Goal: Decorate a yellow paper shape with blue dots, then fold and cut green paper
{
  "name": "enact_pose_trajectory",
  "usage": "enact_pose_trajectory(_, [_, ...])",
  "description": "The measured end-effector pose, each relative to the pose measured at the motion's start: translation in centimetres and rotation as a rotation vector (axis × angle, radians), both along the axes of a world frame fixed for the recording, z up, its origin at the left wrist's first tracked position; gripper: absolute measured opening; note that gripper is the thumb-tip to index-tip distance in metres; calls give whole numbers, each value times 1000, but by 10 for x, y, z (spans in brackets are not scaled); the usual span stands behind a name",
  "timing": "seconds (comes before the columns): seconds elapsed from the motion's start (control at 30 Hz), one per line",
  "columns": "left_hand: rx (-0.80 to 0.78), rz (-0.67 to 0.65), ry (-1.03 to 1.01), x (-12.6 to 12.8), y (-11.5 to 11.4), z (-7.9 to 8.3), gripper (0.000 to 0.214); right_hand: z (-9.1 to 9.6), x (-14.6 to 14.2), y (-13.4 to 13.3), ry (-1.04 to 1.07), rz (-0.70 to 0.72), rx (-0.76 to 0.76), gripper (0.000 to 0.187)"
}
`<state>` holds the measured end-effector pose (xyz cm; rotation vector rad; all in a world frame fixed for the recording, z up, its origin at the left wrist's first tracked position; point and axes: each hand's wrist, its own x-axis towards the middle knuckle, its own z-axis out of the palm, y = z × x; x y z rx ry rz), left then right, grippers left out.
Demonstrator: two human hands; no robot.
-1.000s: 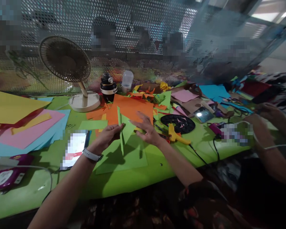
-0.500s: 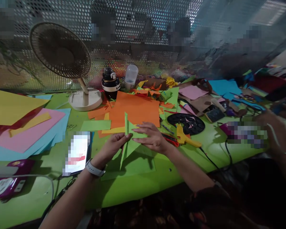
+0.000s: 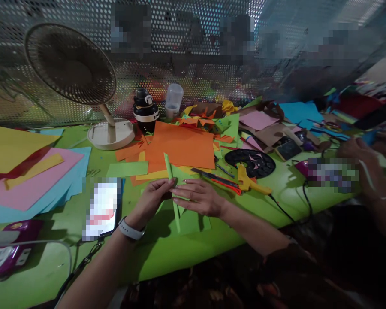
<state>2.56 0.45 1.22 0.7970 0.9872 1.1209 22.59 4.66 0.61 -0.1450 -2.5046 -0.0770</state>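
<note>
Both hands are on a sheet of green paper (image 3: 176,216), whose left edge is folded or rolled into a narrow strip. My left hand (image 3: 156,195) is closed, pinching that strip between thumb and fingers. From the other side, my right hand (image 3: 201,197) grips the sheet, its fingers lying across the front and its thumb hidden. The paper is held a little above a flat green sheet (image 3: 196,223). Behind it is a large orange sheet (image 3: 183,146). Right of my right hand are a utility knife (image 3: 217,178) and a yellow glue gun (image 3: 249,182).
A phone (image 3: 103,206) and stacked coloured paper (image 3: 45,180) lie to the left. A fan (image 3: 111,133), a black bottle (image 3: 146,113) and paper scraps line the back. A black palette (image 3: 251,162) lies right, near another person's hand (image 3: 357,154). The glue gun's cord (image 3: 283,210) crosses the table edge.
The green paper has turned in my hands, its lower end swinging to the right. My right hand has moved slightly down and closer to my left hand. The view has shifted a little.
</note>
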Motion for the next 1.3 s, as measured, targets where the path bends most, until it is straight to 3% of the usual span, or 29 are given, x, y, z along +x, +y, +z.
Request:
enact_pose_trajectory(0.23, [-22, 87, -58, 4, -1, -2, 25, -1, -6, 0, 38, 18, 10, 26])
enact_pose_trajectory(0.37, [40, 150, -38, 7, -1, -6, 24, -3, -11, -2, 177, -21, -85, 22])
enact_pose_trajectory(0.47, [122, 173, 39, 9, -2, -10, 20, -3, -15, -3, 258, -184, -275, 15])
enact_pose_trajectory(0.57, [170, 130, 109, 9, -5, -12, 23, -1, -18, -3, 283, -322, -551, 26])
enact_pose_trajectory(0.67, [169, 98, 122, 10, -7, -11, 36, 2, -19, -4, 274, -356, -780, 26])
enact_pose_trajectory(0.8, [267, 92, 237, 11, -8, -9, 31, 2, -19, -5, 298, -327, -946, 25])
enact_pose_trajectory(0.97, [243, 133, 282, 13, -4, -16, 18, 0, -20, -5, 286, -316, -918, 24])
enact_pose_trajectory(1.3, [135, 240, 219, 14, -4, -19, 29, 1, -22, -5, 223, -315, -878, 43])
